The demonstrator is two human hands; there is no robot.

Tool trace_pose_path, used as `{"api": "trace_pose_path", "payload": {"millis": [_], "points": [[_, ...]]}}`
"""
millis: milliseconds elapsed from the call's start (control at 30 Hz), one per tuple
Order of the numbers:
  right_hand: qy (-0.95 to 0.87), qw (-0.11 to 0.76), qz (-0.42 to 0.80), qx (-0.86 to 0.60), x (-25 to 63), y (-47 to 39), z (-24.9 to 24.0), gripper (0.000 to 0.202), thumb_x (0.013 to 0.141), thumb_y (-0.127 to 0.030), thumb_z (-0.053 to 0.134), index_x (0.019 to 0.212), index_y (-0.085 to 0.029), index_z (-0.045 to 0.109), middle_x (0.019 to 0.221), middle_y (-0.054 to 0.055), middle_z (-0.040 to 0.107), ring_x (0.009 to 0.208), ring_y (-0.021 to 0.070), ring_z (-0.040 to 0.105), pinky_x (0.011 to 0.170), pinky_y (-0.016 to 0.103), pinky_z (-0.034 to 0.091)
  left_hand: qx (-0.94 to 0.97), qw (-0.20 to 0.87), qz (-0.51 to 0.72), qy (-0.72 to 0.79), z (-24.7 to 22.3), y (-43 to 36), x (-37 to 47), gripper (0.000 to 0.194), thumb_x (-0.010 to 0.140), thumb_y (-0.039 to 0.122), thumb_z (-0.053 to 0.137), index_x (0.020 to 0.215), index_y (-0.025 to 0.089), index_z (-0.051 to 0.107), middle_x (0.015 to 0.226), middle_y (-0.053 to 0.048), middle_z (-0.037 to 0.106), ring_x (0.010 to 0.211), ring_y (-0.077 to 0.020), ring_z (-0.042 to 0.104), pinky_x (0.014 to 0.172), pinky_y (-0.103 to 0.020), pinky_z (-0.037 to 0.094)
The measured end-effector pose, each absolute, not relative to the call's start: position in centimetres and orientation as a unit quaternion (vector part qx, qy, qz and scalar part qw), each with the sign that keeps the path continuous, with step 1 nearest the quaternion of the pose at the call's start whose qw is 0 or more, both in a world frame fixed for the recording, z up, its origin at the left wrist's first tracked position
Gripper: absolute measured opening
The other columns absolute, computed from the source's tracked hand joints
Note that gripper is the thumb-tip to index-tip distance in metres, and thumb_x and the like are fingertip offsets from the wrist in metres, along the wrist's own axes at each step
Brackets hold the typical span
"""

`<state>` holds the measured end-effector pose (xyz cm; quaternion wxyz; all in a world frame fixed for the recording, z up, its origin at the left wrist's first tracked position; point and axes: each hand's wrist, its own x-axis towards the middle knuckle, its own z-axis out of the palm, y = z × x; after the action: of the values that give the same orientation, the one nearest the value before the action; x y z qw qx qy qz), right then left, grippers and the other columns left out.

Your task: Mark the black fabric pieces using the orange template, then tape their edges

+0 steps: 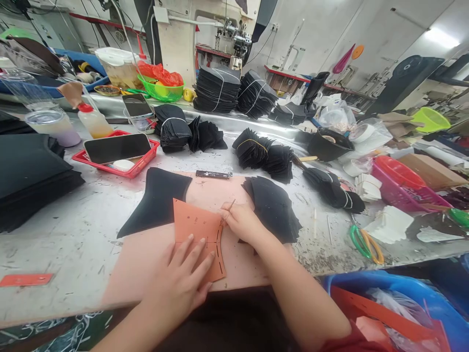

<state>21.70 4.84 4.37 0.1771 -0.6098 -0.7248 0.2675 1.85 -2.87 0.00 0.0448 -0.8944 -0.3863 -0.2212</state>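
An orange template [196,222] with slots along its right edge lies on a pale pink sheet [142,264]. My left hand [186,271] rests flat on its lower part, fingers spread. My right hand [240,220] pinches a thin pen-like tool [231,205] at the template's upper right edge, by the slots. Left of the template lies a dark piece [157,198]; to the right, beside my right wrist, is a fanned stack of dark pieces [273,208]. What lies directly beneath the template is hidden.
Behind are a black strip [214,174], tied dark bundles [252,149], and a red basket [139,166] with a phone. Green-and-orange scissors [366,243] lie at right, above a blue bin [337,281]. A dark stack [32,171] stands left.
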Motion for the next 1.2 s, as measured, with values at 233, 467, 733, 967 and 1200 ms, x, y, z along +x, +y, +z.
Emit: {"api": "trace_pose_path", "payload": {"millis": [233,467,733,967,1200], "points": [[-0.741,0.231,0.242,-0.582,21.1,0.9,3.7,0.029,0.093,-0.026,0.04,0.071,-0.019,0.057,0.069,0.002,0.065,0.067,0.0148,0.06,0.065,0.023,0.04,-0.899,0.073,-0.206,-0.379,-0.2,-3.0,1.8,0.034,0.081,0.035,0.048,0.109,0.026,0.064,0.121,-0.006,0.063,0.11,-0.0312,0.055,0.093,-0.047,0.038],[-0.773,0.219,0.27,-0.531,20.5,-2.2,3.1,0.031,0.093,-0.026,0.04,0.068,-0.019,0.056,0.065,0.002,0.062,0.062,0.0134,0.056,0.059,0.021,0.039,-0.909,0.082,-0.195,-0.359,-0.1,-2.9,1.7,0.036,0.081,0.031,0.047,0.113,0.023,0.062,0.122,-0.008,0.062,0.11,-0.0334,0.055,0.089,-0.049,0.04],[-0.742,0.283,0.264,-0.548,20.7,-3.5,3.0,0.036,0.094,-0.033,0.035,0.068,-0.02,0.055,0.062,0.002,0.06,0.059,0.0137,0.053,0.059,0.022,0.038,-0.909,0.085,-0.195,-0.358,0.2,-2.9,1.6,0.034,0.08,0.031,0.049,0.11,0.024,0.064,0.121,-0.008,0.062,0.109,-0.0329,0.056,0.088,-0.048,0.041],[-0.742,0.222,0.337,-0.535,21.2,-3.1,4.1,0.031,0.092,-0.026,0.044,0.065,-0.019,0.058,0.061,-0.001,0.06,0.058,0.0119,0.055,0.058,0.021,0.038,-0.913,0.088,-0.185,-0.352,0.1,-2.7,1.6,0.034,0.083,0.036,0.048,0.112,0.025,0.063,0.122,-0.008,0.062,0.109,-0.033,0.057,0.089,-0.048,0.04],[-0.83,0.168,0.258,-0.465,19.8,-2.5,4.3,0.018,0.089,-0.036,0.056,0.089,-0.021,0.065,0.088,0.002,0.069,0.081,0.0149,0.061,0.071,0.023,0.042,-0.904,0.011,-0.196,-0.379,-0.4,-4.6,-4.2,0.042,0.082,0.041,0.051,0.124,0.035,0.054,0.131,0.001,0.055,0.123,-0.0272,0.048,0.105,-0.044,0.03]]}}
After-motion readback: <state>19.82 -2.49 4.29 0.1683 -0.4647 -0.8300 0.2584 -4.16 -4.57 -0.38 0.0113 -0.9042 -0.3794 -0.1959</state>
